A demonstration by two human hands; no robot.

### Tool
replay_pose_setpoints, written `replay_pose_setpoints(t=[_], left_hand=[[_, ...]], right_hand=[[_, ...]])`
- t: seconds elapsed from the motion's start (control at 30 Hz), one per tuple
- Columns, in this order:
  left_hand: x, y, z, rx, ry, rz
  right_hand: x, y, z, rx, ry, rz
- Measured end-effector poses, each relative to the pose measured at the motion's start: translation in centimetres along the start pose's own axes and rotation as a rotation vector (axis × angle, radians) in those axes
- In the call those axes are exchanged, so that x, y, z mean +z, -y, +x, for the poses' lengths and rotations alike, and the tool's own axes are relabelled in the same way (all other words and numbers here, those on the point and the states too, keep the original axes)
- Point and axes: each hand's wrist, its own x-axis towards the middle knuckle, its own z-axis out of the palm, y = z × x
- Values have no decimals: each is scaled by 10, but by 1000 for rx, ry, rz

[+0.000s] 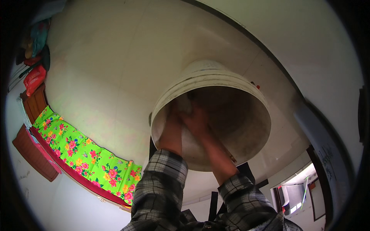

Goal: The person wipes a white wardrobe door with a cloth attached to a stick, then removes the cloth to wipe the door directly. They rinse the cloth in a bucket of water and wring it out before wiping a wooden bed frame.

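Note:
A large whitish plastic bucket (pixel 162 101) faces me with its wide mouth, its closed end pointing away. Both forearms, in rolled checked sleeves, reach into it. Deep inside, my left hand (pixel 173 111) and my right hand (pixel 196 117) lie close together around a pale, blurred thing (pixel 184 104), perhaps a cloth. Shadow hides most of the fingers, so which hand grips it is unclear. A thin stick-like thing (pixel 231 157) lies against the inner wall by my right forearm.
At the left stands a long seat with a green floral cover (pixel 86 156). Beyond it are wooden furniture (pixel 36 99) and a red bag (pixel 35 79). A grey-blue panel (pixel 321 144) rises at the right, near a doorway (pixel 297 193).

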Motion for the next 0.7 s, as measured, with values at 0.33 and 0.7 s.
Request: replay_pose_setpoints(t=[0.33, 0.7], left_hand=[[48, 42, 15, 134, -258, 358], [0, 9, 3, 150, -29, 1]], right_hand=[[-25, -112, 104, 49, -145, -247], [0, 0, 1, -63, 68, -64]])
